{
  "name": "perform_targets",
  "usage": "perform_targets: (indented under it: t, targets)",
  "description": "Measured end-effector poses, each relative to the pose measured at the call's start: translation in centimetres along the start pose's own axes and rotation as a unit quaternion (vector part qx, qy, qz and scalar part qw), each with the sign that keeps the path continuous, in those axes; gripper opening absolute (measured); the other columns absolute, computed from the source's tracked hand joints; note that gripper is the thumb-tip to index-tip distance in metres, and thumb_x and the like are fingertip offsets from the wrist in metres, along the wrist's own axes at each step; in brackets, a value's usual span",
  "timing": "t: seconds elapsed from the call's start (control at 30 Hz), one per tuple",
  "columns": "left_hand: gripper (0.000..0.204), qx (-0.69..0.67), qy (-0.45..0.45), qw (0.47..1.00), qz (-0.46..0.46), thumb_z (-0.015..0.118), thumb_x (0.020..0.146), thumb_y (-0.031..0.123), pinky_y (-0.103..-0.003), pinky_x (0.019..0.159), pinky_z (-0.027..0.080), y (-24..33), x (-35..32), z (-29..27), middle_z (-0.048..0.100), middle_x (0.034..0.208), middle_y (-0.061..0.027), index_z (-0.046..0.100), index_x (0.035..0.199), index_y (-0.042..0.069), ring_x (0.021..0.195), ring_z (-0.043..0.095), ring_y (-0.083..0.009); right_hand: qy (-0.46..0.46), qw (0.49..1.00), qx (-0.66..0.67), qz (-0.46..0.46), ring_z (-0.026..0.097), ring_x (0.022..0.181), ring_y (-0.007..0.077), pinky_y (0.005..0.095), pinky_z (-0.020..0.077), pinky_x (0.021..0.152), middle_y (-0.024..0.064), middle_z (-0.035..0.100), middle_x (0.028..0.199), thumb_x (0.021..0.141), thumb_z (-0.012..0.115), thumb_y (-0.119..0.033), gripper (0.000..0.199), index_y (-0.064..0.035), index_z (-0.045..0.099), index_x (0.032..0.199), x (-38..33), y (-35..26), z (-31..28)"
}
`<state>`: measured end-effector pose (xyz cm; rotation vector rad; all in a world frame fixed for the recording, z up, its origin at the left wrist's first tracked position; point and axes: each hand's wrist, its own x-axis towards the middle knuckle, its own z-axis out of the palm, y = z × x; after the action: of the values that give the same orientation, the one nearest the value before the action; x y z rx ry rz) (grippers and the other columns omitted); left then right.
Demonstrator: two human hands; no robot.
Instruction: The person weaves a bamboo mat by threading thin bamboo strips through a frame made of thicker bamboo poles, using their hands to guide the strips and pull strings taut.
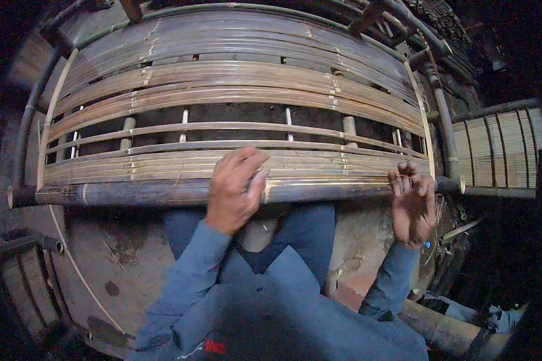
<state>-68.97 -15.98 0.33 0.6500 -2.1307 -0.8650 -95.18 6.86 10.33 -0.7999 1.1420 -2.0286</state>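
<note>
A bamboo bench or bed frame point(126, 192) lies across in front of me, its long slats point(180, 163) running left to right. My left hand point(238, 189) is over the thick front pole near the middle, fingers bent over the nearest slats and thumb drawn in; what it grips is hidden. Beside it a pale binding point(267, 190) shows on the pole. Toward the pole's right end, my right hand point(413, 207) is turned palm up with fingers curled. A thin brown strand seems to run toward it over the slats; whether the fingers hold it is unclear.
Gaps between the slats show pale cross supports point(288, 123). Another slatted bamboo piece point(494, 150) stands at the right. A long thin strip point(87, 277) lies on the floor at left. Thick bamboo point(442, 325) and dark clutter are at lower right.
</note>
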Motion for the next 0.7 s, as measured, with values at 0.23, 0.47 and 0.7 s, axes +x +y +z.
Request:
perform_targets:
  t: [0.23, 0.47, 0.7]
  targets:
    - [0.033, 0.269, -0.024, 0.962, 0.03, 0.066, 0.09, 0.02, -0.045, 0.099, 0.043, -1.2, 1.0, 6.4, 0.063, 0.121, -0.0148, 0.066, 0.118, 0.001, 0.116, 0.057, -0.0333, 0.08, 0.99, -0.101, 0.054, 0.049, 0.07, 0.0197, 0.0454, 0.0455, 0.09, 0.0036, 0.046, 0.071, 0.101, 0.062, -0.035, 0.035, -0.0092, 0.046, 0.082, -5.3, -2.7, -3.5]
    - [0.019, 0.179, -0.134, 0.972, -0.071, 0.062, 0.093, 0.019, -0.048, 0.08, 0.051, -2.9, 5.7, 5.6, 0.068, 0.107, -0.0198, 0.069, 0.097, 0.002, 0.095, 0.065, -0.0391, 0.138, 0.984, -0.083, 0.077, 0.051, 0.065, 0.0216, 0.0474, 0.0488, 0.088, 0.0073, 0.05, 0.069, 0.098, 0.066, -0.032, 0.035, -0.0055, 0.051, 0.081, -11.4, -0.7, -3.6]
    - [0.027, 0.11, -0.061, 0.991, -0.053, 0.06, 0.09, 0.027, -0.052, 0.084, 0.053, -5.8, 8.3, 6.8, 0.072, 0.095, -0.0224, 0.076, 0.1, 0.008, 0.092, 0.067, -0.0443, 0.127, 0.989, -0.059, -0.044, 0.054, 0.094, 0.0223, 0.0352, 0.0447, 0.09, 0.0085, 0.058, 0.12, 0.099, 0.062, -0.021, 0.015, -0.0066, 0.059, 0.096, -8.5, -9.2, -7.2]
